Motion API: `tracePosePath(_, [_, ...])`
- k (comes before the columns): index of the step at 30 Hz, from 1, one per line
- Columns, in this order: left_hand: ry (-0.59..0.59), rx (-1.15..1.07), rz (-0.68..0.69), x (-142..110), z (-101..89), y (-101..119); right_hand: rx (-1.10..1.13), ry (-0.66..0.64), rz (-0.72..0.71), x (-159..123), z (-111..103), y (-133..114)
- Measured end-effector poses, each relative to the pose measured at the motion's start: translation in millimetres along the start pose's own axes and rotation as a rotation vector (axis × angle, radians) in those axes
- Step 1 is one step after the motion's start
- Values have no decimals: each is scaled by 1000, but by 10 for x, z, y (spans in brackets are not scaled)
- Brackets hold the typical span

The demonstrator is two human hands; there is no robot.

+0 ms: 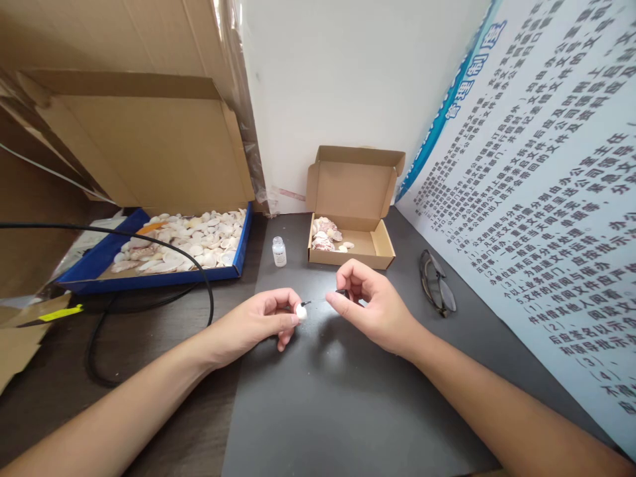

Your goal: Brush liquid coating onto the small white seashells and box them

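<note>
A small white shell [301, 313] is pinched between the thumb and fingers of my left hand [273, 318]. My right hand [365, 298] grips a black brush cap [342, 293], whose thin stem reaches left. The dark brush tip [306, 303] lies at the shell's upper edge; whether it touches cannot be made out. Just beyond my hands, a small clear glass bottle [279, 253] with a white label stands upright without a cap. Past my right hand, an open cardboard box [350, 257] holds several patterned shells [324, 235] and a few small pale ones.
At the left, a blue-sided box [173, 281] with its lid up is full of pale shells. A black cable [211, 305] loops in front of it. Folded glasses [437, 283] lie at the right, beside a printed poster [536, 165]. A white wall backs the table.
</note>
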State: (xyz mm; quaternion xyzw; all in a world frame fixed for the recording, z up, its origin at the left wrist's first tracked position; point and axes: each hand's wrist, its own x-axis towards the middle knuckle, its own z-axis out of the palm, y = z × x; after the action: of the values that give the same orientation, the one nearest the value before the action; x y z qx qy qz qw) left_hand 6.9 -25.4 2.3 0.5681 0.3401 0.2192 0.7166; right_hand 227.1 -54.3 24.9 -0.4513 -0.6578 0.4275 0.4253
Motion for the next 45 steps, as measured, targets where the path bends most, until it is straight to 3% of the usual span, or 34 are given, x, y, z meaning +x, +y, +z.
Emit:
tracePosePath(6, [-3, 15, -8, -6, -7, -2, 4, -43, -5, -16, -2, -3])
tracePosePath(32, [5, -4, -7, -2, 17, 21, -117, 5, -24, -19, -15, -12])
tracePosePath(45, [9, 13, -18, 1, 14, 22, -25, -40, -27, -11, -13, -23])
